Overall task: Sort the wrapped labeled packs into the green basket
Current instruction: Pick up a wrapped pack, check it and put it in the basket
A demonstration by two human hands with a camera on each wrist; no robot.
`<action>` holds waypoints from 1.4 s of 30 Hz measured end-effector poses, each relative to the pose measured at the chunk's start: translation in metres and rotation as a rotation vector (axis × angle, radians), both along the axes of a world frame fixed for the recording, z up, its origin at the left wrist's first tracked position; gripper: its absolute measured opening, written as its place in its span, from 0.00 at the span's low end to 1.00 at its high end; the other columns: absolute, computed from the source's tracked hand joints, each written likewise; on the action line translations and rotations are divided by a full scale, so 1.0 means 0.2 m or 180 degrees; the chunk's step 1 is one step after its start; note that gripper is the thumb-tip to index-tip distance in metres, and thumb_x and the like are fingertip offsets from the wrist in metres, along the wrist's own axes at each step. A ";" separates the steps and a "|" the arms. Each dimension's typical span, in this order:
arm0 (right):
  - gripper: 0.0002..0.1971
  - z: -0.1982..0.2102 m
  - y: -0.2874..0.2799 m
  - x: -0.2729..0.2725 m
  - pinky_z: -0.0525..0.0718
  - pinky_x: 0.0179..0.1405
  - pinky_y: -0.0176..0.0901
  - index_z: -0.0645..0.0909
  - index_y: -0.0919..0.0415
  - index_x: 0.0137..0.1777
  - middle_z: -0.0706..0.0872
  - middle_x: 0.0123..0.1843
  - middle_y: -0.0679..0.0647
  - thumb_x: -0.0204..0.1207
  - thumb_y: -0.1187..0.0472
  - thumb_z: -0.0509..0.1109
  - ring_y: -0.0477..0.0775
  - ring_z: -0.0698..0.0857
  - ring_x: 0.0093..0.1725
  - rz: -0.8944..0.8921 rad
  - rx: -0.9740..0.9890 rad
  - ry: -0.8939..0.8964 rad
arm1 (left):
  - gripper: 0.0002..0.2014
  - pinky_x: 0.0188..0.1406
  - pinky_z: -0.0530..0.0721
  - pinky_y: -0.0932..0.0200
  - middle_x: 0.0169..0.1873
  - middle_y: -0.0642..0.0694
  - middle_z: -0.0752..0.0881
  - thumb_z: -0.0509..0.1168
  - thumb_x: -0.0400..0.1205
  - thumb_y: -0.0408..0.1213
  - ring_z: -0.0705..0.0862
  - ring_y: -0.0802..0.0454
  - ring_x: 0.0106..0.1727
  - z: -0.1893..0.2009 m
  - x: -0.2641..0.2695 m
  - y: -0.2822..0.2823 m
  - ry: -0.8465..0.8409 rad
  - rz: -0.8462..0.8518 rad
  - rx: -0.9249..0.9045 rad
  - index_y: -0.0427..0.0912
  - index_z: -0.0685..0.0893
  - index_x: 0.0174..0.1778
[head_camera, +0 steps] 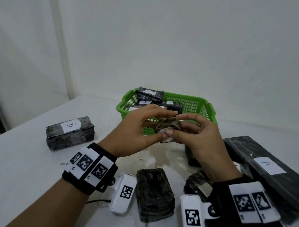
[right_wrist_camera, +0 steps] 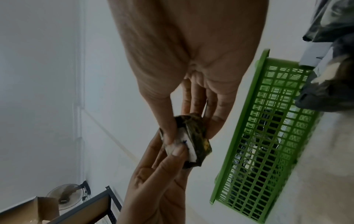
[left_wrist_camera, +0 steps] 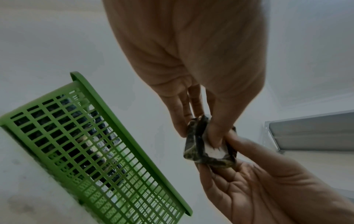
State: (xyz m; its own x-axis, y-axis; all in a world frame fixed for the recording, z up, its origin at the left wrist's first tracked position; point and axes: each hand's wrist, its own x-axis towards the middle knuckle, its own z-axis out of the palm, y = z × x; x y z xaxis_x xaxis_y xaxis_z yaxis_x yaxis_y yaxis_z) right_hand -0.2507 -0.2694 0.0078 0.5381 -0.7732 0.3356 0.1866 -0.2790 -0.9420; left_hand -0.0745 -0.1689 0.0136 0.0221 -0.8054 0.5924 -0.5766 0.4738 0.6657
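Observation:
Both hands hold one small dark wrapped pack (head_camera: 169,127) in the air, just in front of the green basket (head_camera: 191,99). My left hand (head_camera: 162,125) pinches it from the left with thumb below and fingers above. From the right, my right hand (head_camera: 178,126) pinches it the same way. The pack (left_wrist_camera: 193,151) shows a white label under both thumbs, its letter unreadable. In the right wrist view the pack (right_wrist_camera: 201,145) sits between my right hand (right_wrist_camera: 191,134) and the left hand (right_wrist_camera: 153,181). Several labeled packs (head_camera: 150,94) lie in the basket (left_wrist_camera: 122,121).
On the white table lie a pack marked B (head_camera: 70,132) at left, a long pack marked A (head_camera: 266,170) at right, a dark pack (head_camera: 154,193) between my wrists and another (head_camera: 196,184) by the right wrist. A metal shelf (right_wrist_camera: 91,203) and cardboard box (right_wrist_camera: 44,207) stand beyond.

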 end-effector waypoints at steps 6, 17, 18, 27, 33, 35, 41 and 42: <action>0.26 0.03 0.01 0.00 0.92 0.57 0.49 0.87 0.71 0.62 0.95 0.56 0.64 0.70 0.53 0.78 0.62 0.94 0.56 0.0645 0.0725 -0.0272 | 0.20 0.63 0.89 0.47 0.59 0.46 0.86 0.79 0.77 0.27 0.87 0.46 0.63 0.00 0.02 -0.01 0.0519 -0.0056 -0.0038 0.45 0.83 0.61; 0.18 0.00 0.02 0.03 0.90 0.67 0.52 0.89 0.69 0.60 0.93 0.59 0.69 0.71 0.64 0.78 0.61 0.93 0.61 0.0757 0.0952 -0.0201 | 0.16 0.63 0.86 0.55 0.49 0.44 0.88 0.79 0.75 0.22 0.89 0.45 0.56 0.00 0.00 0.00 0.0449 -0.0175 -0.0178 0.41 0.83 0.50; 0.21 0.00 0.03 0.03 0.90 0.66 0.51 0.89 0.69 0.60 0.93 0.58 0.69 0.68 0.62 0.79 0.59 0.93 0.58 0.0779 0.0940 -0.0193 | 0.15 0.62 0.86 0.56 0.49 0.44 0.88 0.79 0.75 0.21 0.89 0.46 0.55 0.00 0.00 0.00 0.0421 -0.0171 -0.0175 0.41 0.83 0.50; 0.29 -0.01 0.00 0.02 0.91 0.64 0.51 0.86 0.72 0.66 0.94 0.60 0.66 0.63 0.63 0.82 0.64 0.92 0.64 0.0791 0.0864 -0.0168 | 0.15 0.68 0.86 0.49 0.54 0.40 0.89 0.79 0.75 0.22 0.89 0.42 0.62 0.01 0.03 0.00 0.0387 -0.0141 -0.0192 0.38 0.83 0.51; 0.28 -0.01 -0.02 -0.01 0.89 0.68 0.53 0.88 0.61 0.66 0.95 0.59 0.56 0.64 0.74 0.84 0.56 0.94 0.60 0.0406 0.0297 -0.0045 | 0.24 0.67 0.87 0.50 0.64 0.46 0.87 0.80 0.75 0.30 0.87 0.49 0.69 0.01 0.04 0.01 0.0542 -0.0110 0.0152 0.38 0.84 0.67; 0.29 -0.01 -0.03 -0.02 0.89 0.68 0.53 0.88 0.59 0.67 0.95 0.60 0.56 0.67 0.78 0.82 0.58 0.94 0.61 0.0457 0.0307 -0.0001 | 0.23 0.66 0.88 0.50 0.62 0.46 0.88 0.81 0.75 0.30 0.88 0.49 0.67 0.01 0.04 0.01 0.0522 -0.0037 0.0095 0.37 0.86 0.65; 0.27 0.00 -0.02 -0.01 0.94 0.58 0.54 0.84 0.70 0.68 0.93 0.61 0.67 0.67 0.67 0.81 0.67 0.93 0.61 0.0676 0.0843 -0.0219 | 0.25 0.70 0.86 0.48 0.61 0.46 0.86 0.82 0.72 0.24 0.85 0.43 0.70 0.01 0.05 0.01 0.0405 -0.0164 -0.0068 0.37 0.84 0.65; 0.25 0.00 -0.02 -0.01 0.93 0.59 0.55 0.85 0.69 0.66 0.93 0.60 0.65 0.68 0.67 0.81 0.66 0.93 0.61 0.0579 0.0723 -0.0196 | 0.27 0.70 0.86 0.48 0.63 0.46 0.85 0.82 0.72 0.24 0.84 0.45 0.72 0.01 0.04 0.01 0.0403 -0.0199 -0.0030 0.37 0.84 0.67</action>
State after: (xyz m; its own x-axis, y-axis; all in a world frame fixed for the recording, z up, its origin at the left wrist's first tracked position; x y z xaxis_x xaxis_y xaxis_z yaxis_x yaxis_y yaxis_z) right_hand -0.2521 -0.2740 0.0076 0.6586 -0.7251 0.2013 0.2729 -0.0192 -0.9619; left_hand -0.0658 -0.1677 0.0162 0.0470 -0.8020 0.5955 -0.4574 0.5127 0.7266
